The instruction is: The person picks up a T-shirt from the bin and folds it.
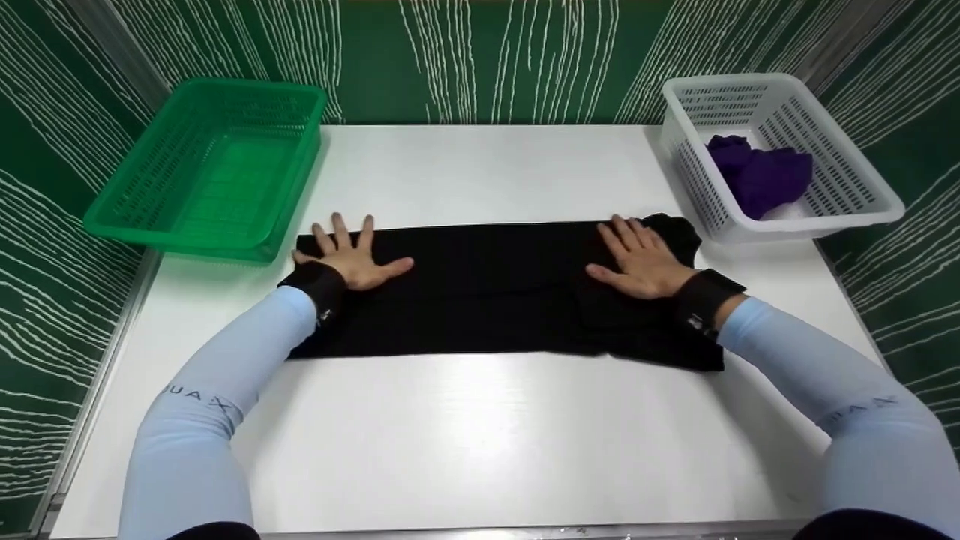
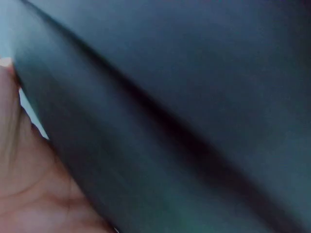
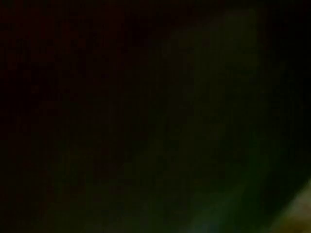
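Note:
A black cloth, folded into a long flat strip, lies across the white table. On its left end rests my left hand, palm down with the fingers spread. My right hand lies flat on the right part, fingers straight and thumb pointing inward. Beyond that hand the cloth is bunched at the upper right corner, and its lower right edge is uneven. Dark fabric with a crease fills most of the left wrist view, beside part of the left palm. The right wrist view is almost wholly dark.
A green plastic basket stands at the back left of the white table. At the back right is a white basket holding a crumpled purple cloth. Green walls with white streaks enclose the back and sides.

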Demonstrator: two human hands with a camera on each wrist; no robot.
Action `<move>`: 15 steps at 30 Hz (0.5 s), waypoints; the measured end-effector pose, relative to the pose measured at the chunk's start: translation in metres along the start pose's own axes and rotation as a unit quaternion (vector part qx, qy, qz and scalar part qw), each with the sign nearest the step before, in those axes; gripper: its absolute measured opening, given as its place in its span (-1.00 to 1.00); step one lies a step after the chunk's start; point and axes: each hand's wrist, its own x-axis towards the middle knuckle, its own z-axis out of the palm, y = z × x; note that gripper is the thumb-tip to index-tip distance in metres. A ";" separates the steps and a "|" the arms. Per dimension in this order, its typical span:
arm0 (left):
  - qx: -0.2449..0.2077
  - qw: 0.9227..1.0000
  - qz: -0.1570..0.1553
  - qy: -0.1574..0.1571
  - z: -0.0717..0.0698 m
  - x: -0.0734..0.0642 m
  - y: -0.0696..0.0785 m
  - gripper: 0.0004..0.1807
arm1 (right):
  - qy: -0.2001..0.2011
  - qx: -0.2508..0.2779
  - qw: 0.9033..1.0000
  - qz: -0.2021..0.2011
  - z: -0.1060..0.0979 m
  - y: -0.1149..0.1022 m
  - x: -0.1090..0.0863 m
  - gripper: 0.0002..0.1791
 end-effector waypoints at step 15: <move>0.002 1.000 -0.010 0.006 -0.003 -0.007 -0.004 0.44 | 0.269 0.067 0.960 0.047 -0.024 0.026 -0.038 -0.53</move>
